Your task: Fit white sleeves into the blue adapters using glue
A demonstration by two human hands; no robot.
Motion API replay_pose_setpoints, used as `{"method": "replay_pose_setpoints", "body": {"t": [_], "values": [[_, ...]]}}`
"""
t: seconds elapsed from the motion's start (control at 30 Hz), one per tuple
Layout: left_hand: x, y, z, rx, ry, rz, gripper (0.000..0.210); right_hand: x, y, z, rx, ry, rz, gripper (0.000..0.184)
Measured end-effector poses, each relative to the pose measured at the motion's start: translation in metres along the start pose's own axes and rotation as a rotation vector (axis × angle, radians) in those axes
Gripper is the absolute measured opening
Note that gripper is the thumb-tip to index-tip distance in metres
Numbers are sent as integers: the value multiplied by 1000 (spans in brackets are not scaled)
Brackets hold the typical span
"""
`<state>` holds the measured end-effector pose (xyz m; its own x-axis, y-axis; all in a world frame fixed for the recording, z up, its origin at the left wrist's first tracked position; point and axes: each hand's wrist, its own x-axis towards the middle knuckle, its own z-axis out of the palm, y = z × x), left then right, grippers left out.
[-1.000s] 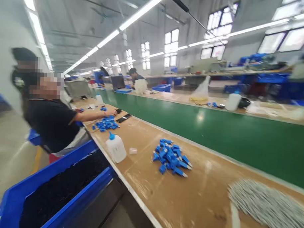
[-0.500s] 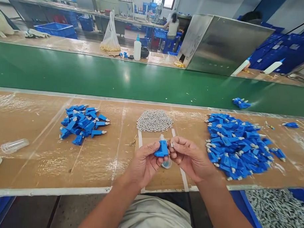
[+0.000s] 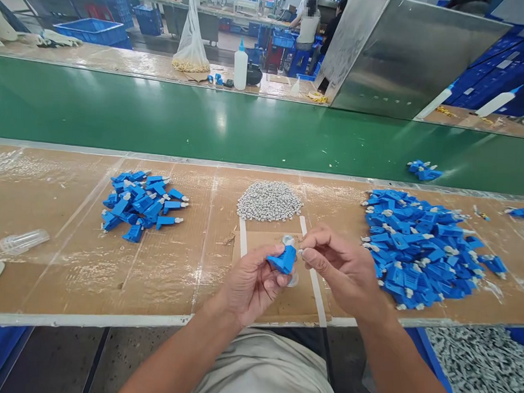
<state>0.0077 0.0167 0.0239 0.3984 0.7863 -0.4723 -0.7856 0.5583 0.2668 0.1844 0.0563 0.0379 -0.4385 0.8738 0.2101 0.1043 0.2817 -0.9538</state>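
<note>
Left hand (image 3: 252, 282) closed around a blue plastic part (image 3: 284, 259), held tilted just above the bench (image 3: 70, 270). Right hand (image 3: 341, 268) pinches a tiny grey piece (image 3: 300, 252) at the fingertips, right at the part's end; touching or not, can't tell

Bench top is brown cardboard under glossy clear tape, white tape strips (image 3: 242, 237) framing the patch under the hands. Small pile of blue parts (image 3: 139, 206) to the left, big blue pile (image 3: 419, 248) to the right, heap of grey pieces (image 3: 269, 201) straight ahead. Clear tube (image 3: 24, 241) lies far left

Green conveyor belt (image 3: 204, 120) runs behind the bench, a few blue parts (image 3: 423, 170) on it. Far bench has a white squeeze bottle (image 3: 240, 65) and a plastic bag (image 3: 191, 36). Steel hood (image 3: 404, 58) over the belt at right, blue crates (image 3: 89, 31) beyond, people (image 3: 310, 26) seated far back
</note>
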Motion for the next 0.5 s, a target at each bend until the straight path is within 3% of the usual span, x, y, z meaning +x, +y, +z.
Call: {"method": "replay_pose_setpoints", "body": {"t": [0.13, 0.5], "values": [[-4, 0, 3, 29, 3, -32, 16, 2, -3, -9, -267, -78, -217, 10], [-4, -2, -1, -3, 20, -101, 13, 4, -2, -23, -547, -218, -506, 26]]}}
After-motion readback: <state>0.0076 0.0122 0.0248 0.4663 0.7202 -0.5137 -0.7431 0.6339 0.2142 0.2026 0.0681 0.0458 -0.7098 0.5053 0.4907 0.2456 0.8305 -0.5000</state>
